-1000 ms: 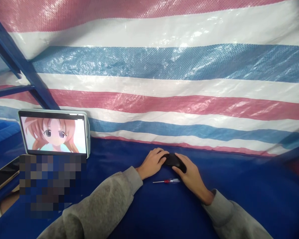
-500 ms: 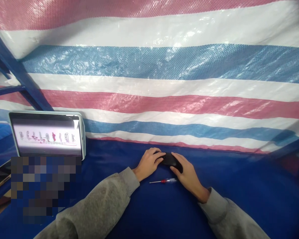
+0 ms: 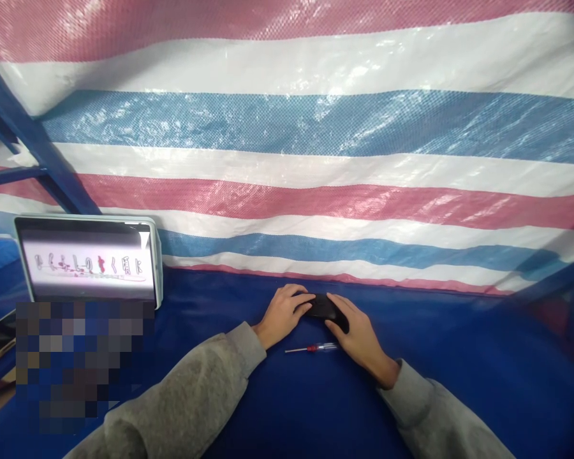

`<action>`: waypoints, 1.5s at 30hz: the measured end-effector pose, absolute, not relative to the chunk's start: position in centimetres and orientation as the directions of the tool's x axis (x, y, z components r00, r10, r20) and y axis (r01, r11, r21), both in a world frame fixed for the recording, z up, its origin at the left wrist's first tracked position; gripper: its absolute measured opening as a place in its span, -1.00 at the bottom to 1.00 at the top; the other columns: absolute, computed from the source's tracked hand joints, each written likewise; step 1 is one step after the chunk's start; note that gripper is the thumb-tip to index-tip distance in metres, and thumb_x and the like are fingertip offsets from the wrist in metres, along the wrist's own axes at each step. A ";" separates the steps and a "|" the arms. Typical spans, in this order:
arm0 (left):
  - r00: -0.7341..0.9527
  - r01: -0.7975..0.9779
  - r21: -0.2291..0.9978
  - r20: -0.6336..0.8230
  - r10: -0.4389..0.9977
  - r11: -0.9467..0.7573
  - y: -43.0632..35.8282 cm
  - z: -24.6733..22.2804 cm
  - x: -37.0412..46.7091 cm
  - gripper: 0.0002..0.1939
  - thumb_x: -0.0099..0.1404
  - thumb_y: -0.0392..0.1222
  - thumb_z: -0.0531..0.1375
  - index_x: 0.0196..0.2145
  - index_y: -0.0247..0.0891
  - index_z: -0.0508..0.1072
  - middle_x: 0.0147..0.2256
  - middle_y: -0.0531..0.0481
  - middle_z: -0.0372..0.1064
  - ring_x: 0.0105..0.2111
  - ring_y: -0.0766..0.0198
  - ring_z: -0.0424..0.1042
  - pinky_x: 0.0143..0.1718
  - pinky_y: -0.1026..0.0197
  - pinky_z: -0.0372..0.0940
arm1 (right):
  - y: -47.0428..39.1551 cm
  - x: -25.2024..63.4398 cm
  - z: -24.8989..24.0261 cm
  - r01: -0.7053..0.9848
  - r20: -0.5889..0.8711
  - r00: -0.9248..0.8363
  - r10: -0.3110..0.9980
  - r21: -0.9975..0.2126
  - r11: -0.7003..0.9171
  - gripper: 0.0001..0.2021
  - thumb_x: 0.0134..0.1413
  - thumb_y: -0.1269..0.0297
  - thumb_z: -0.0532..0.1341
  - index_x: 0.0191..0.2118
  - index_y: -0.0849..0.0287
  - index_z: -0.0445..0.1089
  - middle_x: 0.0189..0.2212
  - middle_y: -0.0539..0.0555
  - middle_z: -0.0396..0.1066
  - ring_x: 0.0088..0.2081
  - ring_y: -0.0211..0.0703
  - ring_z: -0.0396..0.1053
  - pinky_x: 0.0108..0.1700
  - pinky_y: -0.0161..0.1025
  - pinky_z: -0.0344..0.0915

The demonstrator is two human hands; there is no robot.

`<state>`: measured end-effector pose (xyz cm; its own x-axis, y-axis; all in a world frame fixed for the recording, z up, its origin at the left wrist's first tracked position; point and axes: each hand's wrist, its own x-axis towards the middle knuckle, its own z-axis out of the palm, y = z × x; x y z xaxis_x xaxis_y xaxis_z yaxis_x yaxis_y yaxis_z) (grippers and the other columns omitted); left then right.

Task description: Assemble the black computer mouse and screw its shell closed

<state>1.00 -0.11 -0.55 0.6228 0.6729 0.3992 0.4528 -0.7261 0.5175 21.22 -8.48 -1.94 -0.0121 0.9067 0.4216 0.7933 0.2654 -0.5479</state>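
Observation:
In the head view a smooth black mouse-shaped device (image 3: 322, 307) lies on the blue surface between both hands; its exact kind is partly hidden by fingers. My left hand (image 3: 287, 312) is curled at its left end, fingertips on the device. My right hand (image 3: 356, 331) wraps round the right end, thumb on the near side and fingers on the far side. Just nearer to me lies a small screwdriver (image 3: 312, 348) with a clear and red handle, its thin shaft pointing left. The handle's right end sits close to my right hand.
A tablet (image 3: 88, 261) in a pale case stands at the left, its screen lit. Below it is a pixelated patch. Blue metal bars (image 3: 38, 146) rise at the left. A striped plastic sheet (image 3: 316, 121) hangs behind the blue surface (image 3: 296, 408).
The view has shifted slightly. Both hands keep their hold on the black device, with hardly any movement, and the screwdriver lies where it was.

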 end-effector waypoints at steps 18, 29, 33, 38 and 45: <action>0.686 0.408 0.519 0.369 0.627 -0.751 -0.5 -0.2 0.9 -0.67 0.44 -0.03 0.08 0.11 -0.08 0.35 0.11 -0.04 0.30 0.12 0.15 0.29 0.16 0.04 0.17 | -8.4 21.4 -1.8 0.770 0.390 -0.030 0.921 -0.578 0.270 -0.51 0.13 0.16 0.19 0.17 0.20 0.30 0.10 0.23 0.38 0.11 0.05 0.35 0.18 0.03 0.26; 0.662 0.403 0.555 0.372 0.650 -0.728 -0.8 0.3 0.9 -0.59 0.39 -0.03 0.15 0.15 -0.12 0.30 0.08 -0.03 0.37 0.08 0.13 0.34 0.18 0.02 0.15 | -8.7 20.9 -0.8 0.748 0.446 -0.010 0.895 -0.591 0.302 -0.53 0.18 0.14 0.16 0.19 0.11 0.25 0.15 0.20 0.30 0.17 0.03 0.27 0.22 0.05 0.21; 0.575 0.446 0.640 0.331 0.748 -0.626 -0.5 0.4 0.8 -0.60 0.46 0.01 0.03 0.17 -0.13 0.28 -0.03 -0.01 0.45 0.00 0.17 0.41 0.14 0.04 0.21 | -8.7 21.0 -0.7 0.739 0.469 0.012 0.883 -0.600 0.308 -0.57 0.20 0.20 0.13 0.17 0.08 0.26 0.14 0.18 0.30 0.16 0.01 0.27 0.21 0.04 0.22; 0.563 0.447 0.584 0.405 0.721 -0.677 -0.7 0.5 0.6 -0.58 0.47 0.00 0.00 0.23 -0.09 0.20 0.17 -0.06 0.24 0.17 0.13 0.23 0.21 0.01 0.14 | -8.7 20.8 -0.6 0.700 0.440 0.102 0.892 -0.669 0.249 -0.66 0.23 0.12 0.11 0.06 0.10 0.36 0.01 0.15 0.43 0.03 -0.02 0.40 0.09 -0.03 0.34; 0.704 0.406 0.420 0.422 0.571 -0.811 -0.9 0.2 0.7 -0.56 0.42 -0.01 0.10 0.22 -0.06 0.26 0.21 -0.11 0.13 0.21 0.09 0.16 0.22 -0.02 0.12 | -8.6 20.5 -0.3 0.740 0.482 0.129 0.867 -0.629 0.239 -0.67 0.27 0.11 0.06 0.04 0.11 0.36 0.00 0.17 0.43 0.02 -0.02 0.40 0.10 0.00 0.34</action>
